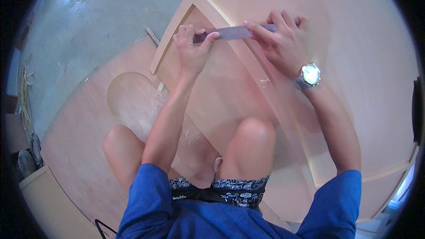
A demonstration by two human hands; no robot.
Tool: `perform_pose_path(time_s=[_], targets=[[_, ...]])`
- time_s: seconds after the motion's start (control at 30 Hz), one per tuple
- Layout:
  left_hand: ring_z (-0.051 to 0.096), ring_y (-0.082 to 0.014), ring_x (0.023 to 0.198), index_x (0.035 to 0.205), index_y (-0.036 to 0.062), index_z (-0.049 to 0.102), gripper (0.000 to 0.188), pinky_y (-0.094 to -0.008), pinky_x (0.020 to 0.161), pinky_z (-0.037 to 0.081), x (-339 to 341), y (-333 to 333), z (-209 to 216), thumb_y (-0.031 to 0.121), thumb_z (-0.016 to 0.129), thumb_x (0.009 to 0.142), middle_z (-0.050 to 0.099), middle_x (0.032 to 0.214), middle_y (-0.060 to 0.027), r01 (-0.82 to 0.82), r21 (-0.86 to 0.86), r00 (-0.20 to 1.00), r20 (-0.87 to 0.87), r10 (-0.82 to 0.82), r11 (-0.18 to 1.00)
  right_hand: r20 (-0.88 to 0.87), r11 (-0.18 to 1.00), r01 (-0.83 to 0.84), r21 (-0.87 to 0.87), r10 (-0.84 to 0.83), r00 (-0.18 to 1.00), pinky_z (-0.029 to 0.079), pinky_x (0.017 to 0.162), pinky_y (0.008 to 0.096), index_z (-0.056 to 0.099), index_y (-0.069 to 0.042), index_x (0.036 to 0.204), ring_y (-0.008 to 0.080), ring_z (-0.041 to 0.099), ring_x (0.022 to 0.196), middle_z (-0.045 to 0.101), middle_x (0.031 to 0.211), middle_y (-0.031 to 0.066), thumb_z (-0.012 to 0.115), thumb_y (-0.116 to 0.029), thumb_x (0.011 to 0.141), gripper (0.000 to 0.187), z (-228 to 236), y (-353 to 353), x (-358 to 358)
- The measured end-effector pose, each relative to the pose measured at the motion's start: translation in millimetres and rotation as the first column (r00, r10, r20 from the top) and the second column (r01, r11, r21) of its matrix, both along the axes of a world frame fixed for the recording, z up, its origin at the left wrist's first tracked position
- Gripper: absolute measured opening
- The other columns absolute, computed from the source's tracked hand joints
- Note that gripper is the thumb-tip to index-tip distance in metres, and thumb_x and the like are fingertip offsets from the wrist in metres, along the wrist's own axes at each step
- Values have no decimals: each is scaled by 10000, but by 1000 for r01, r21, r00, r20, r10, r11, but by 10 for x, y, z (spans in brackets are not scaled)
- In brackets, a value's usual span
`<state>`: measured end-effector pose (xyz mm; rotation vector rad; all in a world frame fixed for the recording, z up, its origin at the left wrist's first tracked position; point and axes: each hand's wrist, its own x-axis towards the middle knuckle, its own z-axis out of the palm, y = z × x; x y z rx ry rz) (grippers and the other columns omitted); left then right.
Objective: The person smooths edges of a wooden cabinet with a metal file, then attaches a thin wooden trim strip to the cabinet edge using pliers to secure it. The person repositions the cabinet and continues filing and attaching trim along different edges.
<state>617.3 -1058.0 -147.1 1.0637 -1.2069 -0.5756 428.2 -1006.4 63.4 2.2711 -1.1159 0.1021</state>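
A flat grey metal strip (232, 32), long and straight-edged, is stretched sideways between my two hands. It sits over the narrow wooden rib (217, 12) of a large pale wood panel (354, 84). My left hand (193, 51) is closed on its left end, thumb along the near side. Around its right end my right hand (285, 46) is closed, with the thumb and bent fingers on the strip; a metal watch (311, 75) is on that wrist. Whether the strip touches the rib cannot be made out.
Thin wood shavings (264, 81) lie on the panel. A second wooden sheet (84, 132) with a round recess or outline (128, 94) is at the left, under my bent knees. Grey floor (110, 13) shows at the far left. A pale board (53, 203) stands at the lower left.
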Motion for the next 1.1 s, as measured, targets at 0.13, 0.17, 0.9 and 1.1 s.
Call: perform_pose_path(time_s=[0.13, 0.17, 0.9, 1.1], targets=[[536, -248, 919, 887, 60, 630, 488, -414, 871, 395, -99, 176, 46, 410, 961, 806, 609, 954, -49, -39, -33, 999, 36, 40, 999, -16, 999, 49, 23, -49, 999, 385, 868, 513, 784, -372, 1237, 250, 597, 1000, 638, 1003, 30, 681, -417, 1021, 244, 56, 159, -45], [540, -249, 914, 887, 58, 629, 492, -415, 868, 397, -99, 187, 63, 409, 963, 803, 608, 952, -50, -27, -23, 998, 58, 28, 999, -7, 999, 46, 25, -45, 999, 386, 863, 512, 784, -374, 1233, 248, 596, 998, 639, 1003, 28, 680, -416, 1021, 240, 56, 178, -46], [530, -259, 938, 902, 62, 642, 464, -407, 866, 389, -138, 285, 184, 368, 974, 796, 608, 963, -53, 25, 32, 999, 28, -25, 999, -54, 997, 59, 52, -56, 997, 371, 886, 519, 761, -365, 1298, 244, 573, 1036, 625, 1031, 32, 697, -389, 1010, 296, 159, 214, -104], [529, -263, 888, 909, 58, 675, 439, -416, 843, 406, -341, 671, 164, 364, 970, 799, 587, 920, -67, 7, -21, 996, 91, -6, 1000, -43, 992, 116, 43, -114, 993, 329, 840, 431, 768, -376, 1329, 198, 562, 979, 610, 983, -22, 798, -365, 948, 383, 151, 729, -217]])
